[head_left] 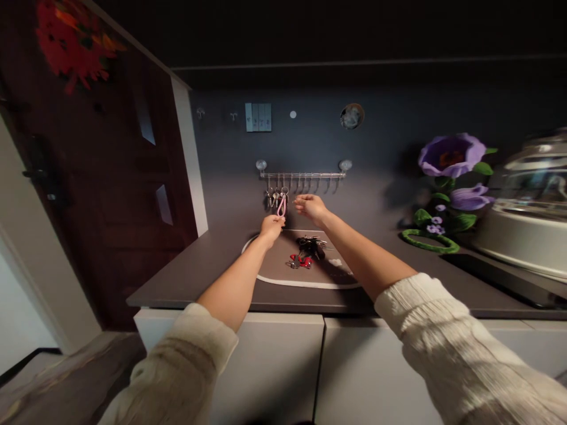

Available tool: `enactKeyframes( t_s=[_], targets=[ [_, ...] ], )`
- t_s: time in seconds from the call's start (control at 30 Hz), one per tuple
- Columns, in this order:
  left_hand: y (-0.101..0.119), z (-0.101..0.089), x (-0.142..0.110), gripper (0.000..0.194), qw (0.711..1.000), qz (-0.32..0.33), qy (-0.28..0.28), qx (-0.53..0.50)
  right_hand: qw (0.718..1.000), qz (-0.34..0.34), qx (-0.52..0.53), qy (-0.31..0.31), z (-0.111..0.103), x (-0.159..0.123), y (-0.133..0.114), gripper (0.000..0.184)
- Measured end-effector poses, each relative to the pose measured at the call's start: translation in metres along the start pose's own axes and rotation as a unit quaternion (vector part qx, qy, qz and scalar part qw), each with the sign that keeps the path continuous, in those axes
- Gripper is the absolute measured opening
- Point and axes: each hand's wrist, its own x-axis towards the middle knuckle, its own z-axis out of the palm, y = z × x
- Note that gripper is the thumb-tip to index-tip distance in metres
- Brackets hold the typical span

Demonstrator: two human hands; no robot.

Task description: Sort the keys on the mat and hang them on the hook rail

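A pink loop strap (282, 206) on a key ring hangs from a hook of the clear wall rack (310, 175). My left hand (271, 229) is closed at the strap's lower end, its fingertips pinching there. Just right of the strap, my right hand (310, 209) is raised with its fingers loosely apart and nothing visible in them. Small keys (273, 199) hang on the hooks left of the strap. Below both hands, a bunch of dark keys (312, 247) and a red keychain (302, 261) lie on a brown mat (279, 273) with a white border.
The mat rests on a dark countertop (190, 277) over white cabinet doors (274, 360). To the right stand purple fabric flowers (452, 156) and a clear-topped white appliance (527, 230), with a flat black object (496, 277) in front. A dark red door (119, 230) is at left.
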Motion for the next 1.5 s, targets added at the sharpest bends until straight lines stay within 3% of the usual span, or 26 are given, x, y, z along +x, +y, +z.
enactKeyframes(
  t_s=[0.17, 0.37, 0.47, 0.57, 0.67, 0.97, 1.13, 1.33, 1.5],
  targets=[
    [-0.014, 0.004, 0.001, 0.01, 0.988, 0.084, -0.029, 0.129, 1.0, -0.007, -0.01, -0.009, -0.008, -0.017, 0.014, 0.004],
    [-0.024, 0.003, -0.002, 0.017, 0.918, 0.203, -0.105, 0.323, 0.991, -0.03, -0.129, -0.012, -0.023, -0.035, 0.04, 0.007],
    [-0.028, 0.003, -0.001, 0.023, 0.894, 0.229, -0.113, 0.369, 0.974, -0.062, -0.215, -0.033, -0.034, -0.037, 0.053, 0.008],
    [-0.033, 0.004, 0.001, 0.025, 0.889, 0.23, -0.12, 0.378, 0.945, -0.086, -0.309, -0.061, -0.043, -0.034, 0.061, 0.006],
    [-0.037, 0.006, 0.004, 0.024, 0.891, 0.234, -0.128, 0.367, 0.931, -0.077, -0.352, -0.059, -0.049, -0.029, 0.064, 0.006],
    [-0.044, 0.009, 0.01, 0.009, 0.894, 0.242, -0.137, 0.351, 0.937, -0.044, -0.341, -0.055, -0.048, -0.034, 0.063, 0.005],
    [-0.041, 0.009, 0.008, 0.006, 0.9, 0.236, -0.131, 0.343, 0.901, -0.057, -0.428, -0.045, -0.043, -0.036, 0.057, 0.009],
    [-0.027, 0.007, 0.0, 0.005, 0.939, 0.189, -0.103, 0.27, 0.854, -0.108, -0.504, -0.061, -0.039, -0.034, 0.056, 0.014],
    [-0.019, 0.008, -0.005, 0.01, 0.976, 0.113, -0.097, 0.156, 0.842, -0.122, -0.521, -0.069, -0.04, -0.032, 0.058, 0.017]
  ],
)
